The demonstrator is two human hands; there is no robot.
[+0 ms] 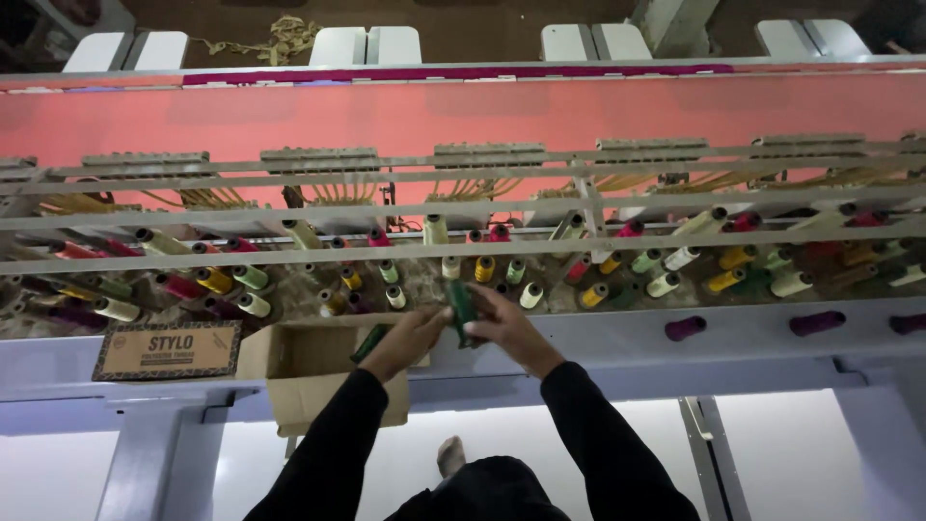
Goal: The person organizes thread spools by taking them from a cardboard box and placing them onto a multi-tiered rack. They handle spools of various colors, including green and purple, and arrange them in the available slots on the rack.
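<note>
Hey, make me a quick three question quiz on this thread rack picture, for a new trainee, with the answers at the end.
1. True or false: both hands are on the dark green thread spool.
2. What stands open just below the left hand: A) a cardboard box, B) a metal bucket, C) a plastic crate?
3. What colour is the fabric stretched across the machine behind the rack?

Key:
1. True: the left hand and the right hand both grip it.
2. A, the cardboard box.
3. Pinkish red fabric.
</note>
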